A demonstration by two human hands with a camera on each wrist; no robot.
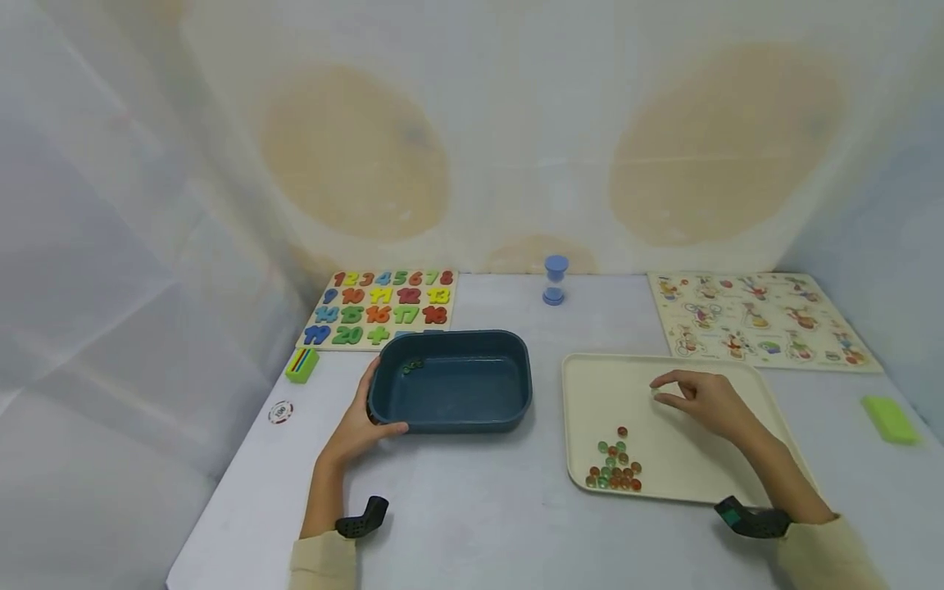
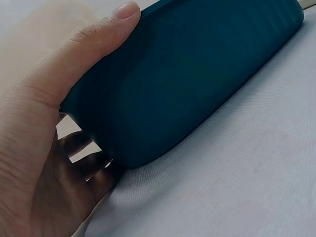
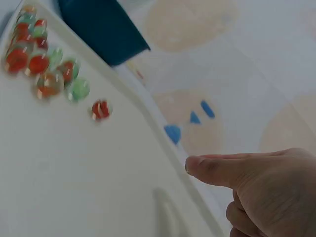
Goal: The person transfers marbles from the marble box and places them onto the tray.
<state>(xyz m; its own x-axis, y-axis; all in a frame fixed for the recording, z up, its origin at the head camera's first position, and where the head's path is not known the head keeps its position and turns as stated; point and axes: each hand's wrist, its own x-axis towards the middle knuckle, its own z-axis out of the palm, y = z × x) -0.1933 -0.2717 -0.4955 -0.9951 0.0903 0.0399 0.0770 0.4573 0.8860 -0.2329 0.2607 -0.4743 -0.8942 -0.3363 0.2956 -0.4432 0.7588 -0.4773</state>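
My left hand (image 1: pixel 354 424) grips the left end of a dark teal basin (image 1: pixel 450 427), thumb over the near rim and fingers round the side. In the left wrist view the thumb lies on the rim of the basin (image 2: pixel 187 84). A few green marbles (image 1: pixel 413 366) lie in its far left corner. Above a cream tray (image 1: pixel 682 483), my right hand (image 1: pixel 704 401) pinches a small pale marble (image 1: pixel 654 392) between thumb and fingertips; the right wrist view hides it behind the hand (image 3: pixel 266 187). Red and green marbles (image 1: pixel 615 473) cluster at the tray's near left corner.
A number puzzle board (image 1: pixel 391 307) lies behind the basin, and a picture board (image 1: pixel 760 319) behind the tray. A blue hourglass (image 1: pixel 555 280) stands between them. A green striped block (image 1: pixel 301 365) and a round chip (image 1: pixel 280 412) sit at left, a green block (image 1: pixel 890 419) at right.
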